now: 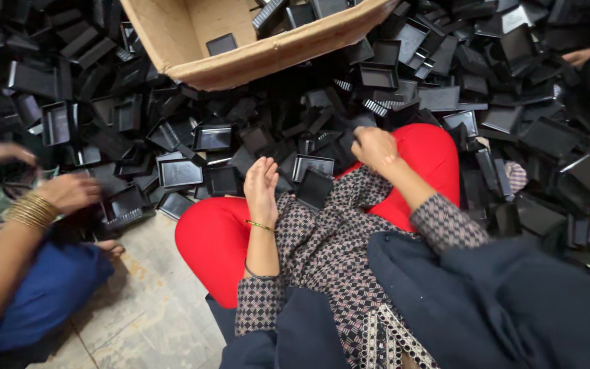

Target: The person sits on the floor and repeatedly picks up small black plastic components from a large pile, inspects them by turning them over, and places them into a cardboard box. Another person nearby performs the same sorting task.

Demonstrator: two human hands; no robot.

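While the left hand (261,186) hovers flat, fingers together and empty, beside a shallow black plastic tray (314,187) on the red-trousered lap (216,236), the right hand (374,147) curls over the heap; its grip cannot be told; sorting seemingly under way.

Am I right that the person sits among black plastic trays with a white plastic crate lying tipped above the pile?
Not quite. The head view shows a brown cardboard box, not a white plastic crate, tipped above the pile. The rest holds: the person sits among black plastic trays, left hand and right hand over the lap.
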